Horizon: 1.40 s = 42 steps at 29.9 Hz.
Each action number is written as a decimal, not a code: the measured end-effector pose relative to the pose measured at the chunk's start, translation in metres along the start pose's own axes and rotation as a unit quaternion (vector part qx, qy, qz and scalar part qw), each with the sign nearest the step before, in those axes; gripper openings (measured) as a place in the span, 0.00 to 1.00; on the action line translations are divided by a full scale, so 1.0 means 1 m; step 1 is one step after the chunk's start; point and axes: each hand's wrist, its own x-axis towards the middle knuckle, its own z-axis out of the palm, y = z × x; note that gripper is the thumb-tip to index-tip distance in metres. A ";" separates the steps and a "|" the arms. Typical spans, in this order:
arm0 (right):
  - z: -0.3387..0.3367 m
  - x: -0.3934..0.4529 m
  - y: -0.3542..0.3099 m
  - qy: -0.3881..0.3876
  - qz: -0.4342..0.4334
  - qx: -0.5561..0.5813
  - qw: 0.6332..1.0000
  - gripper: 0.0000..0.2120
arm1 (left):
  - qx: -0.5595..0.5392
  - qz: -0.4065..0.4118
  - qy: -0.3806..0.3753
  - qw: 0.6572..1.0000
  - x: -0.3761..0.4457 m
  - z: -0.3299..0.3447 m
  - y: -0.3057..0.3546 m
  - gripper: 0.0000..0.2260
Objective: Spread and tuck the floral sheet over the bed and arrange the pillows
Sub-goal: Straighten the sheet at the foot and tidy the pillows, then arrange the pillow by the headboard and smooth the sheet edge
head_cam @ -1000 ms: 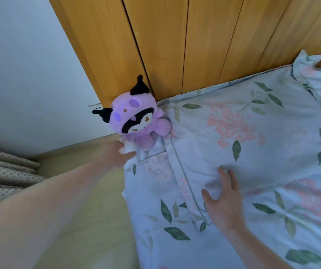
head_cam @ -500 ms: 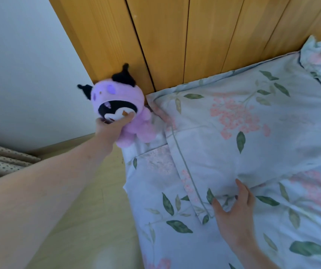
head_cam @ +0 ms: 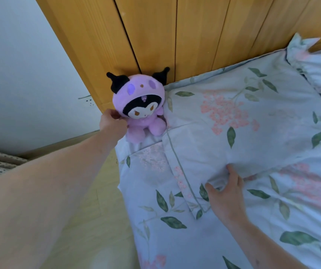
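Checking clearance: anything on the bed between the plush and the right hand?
Head view: only the floral pillow corner and sheet lie between plush toy and right hand.

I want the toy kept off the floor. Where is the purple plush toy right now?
In the head view the purple plush toy sits upright at the bed's top left corner, against the wooden headboard, beside the floral pillow, with the left hand on its side.
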 end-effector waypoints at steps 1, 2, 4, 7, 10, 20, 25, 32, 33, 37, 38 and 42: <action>0.000 -0.001 0.003 -0.001 -0.006 -0.004 1.000 0.40 | 0.019 0.004 -0.002 1.000 -0.003 -0.001 0.000 0.15; 0.000 -0.002 0.006 0.000 -0.013 -0.008 1.000 0.40 | 0.033 0.008 0.003 0.999 -0.006 -0.001 0.001 0.15; 0.000 -0.005 0.011 0.004 -0.015 -0.008 1.000 0.39 | 0.040 0.009 0.011 0.999 -0.014 -0.001 -0.003 0.15; 0.001 -0.012 0.018 0.001 -0.014 -0.007 1.000 0.39 | 0.030 0.018 -0.004 0.999 -0.026 -0.009 -0.019 0.20; 0.000 -0.017 0.025 0.003 -0.013 -0.005 1.000 0.39 | 0.035 0.019 -0.002 0.999 -0.034 -0.016 -0.028 0.22; 0.002 -0.027 0.035 0.012 -0.021 0.008 1.000 0.35 | 0.315 0.071 -0.164 0.932 -0.052 -0.005 -0.067 0.14; 0.002 -0.036 0.041 0.016 -0.026 0.013 0.999 0.32 | 0.433 0.082 -0.245 0.863 -0.044 -0.002 -0.067 0.07; -0.008 -0.050 0.055 0.009 -0.046 -0.015 0.999 0.32 | 0.438 0.096 -0.168 0.878 -0.032 -0.006 -0.068 0.09; -0.007 -0.050 0.057 0.008 -0.052 -0.022 0.998 0.31 | 0.450 0.090 -0.160 0.874 -0.029 -0.008 -0.066 0.08; -0.015 -0.065 0.077 0.000 -0.044 -0.034 0.998 0.30 | 0.577 0.100 -0.148 0.797 -0.042 -0.023 -0.057 0.15; -0.020 -0.073 0.085 0.002 -0.029 -0.036 0.999 0.29 | 0.607 0.120 -0.149 0.772 -0.053 -0.026 -0.058 0.16; -0.033 -0.110 0.117 -0.018 0.047 -0.094 0.994 0.27 | 0.582 0.206 -0.194 0.762 -0.132 -0.011 -0.094 0.12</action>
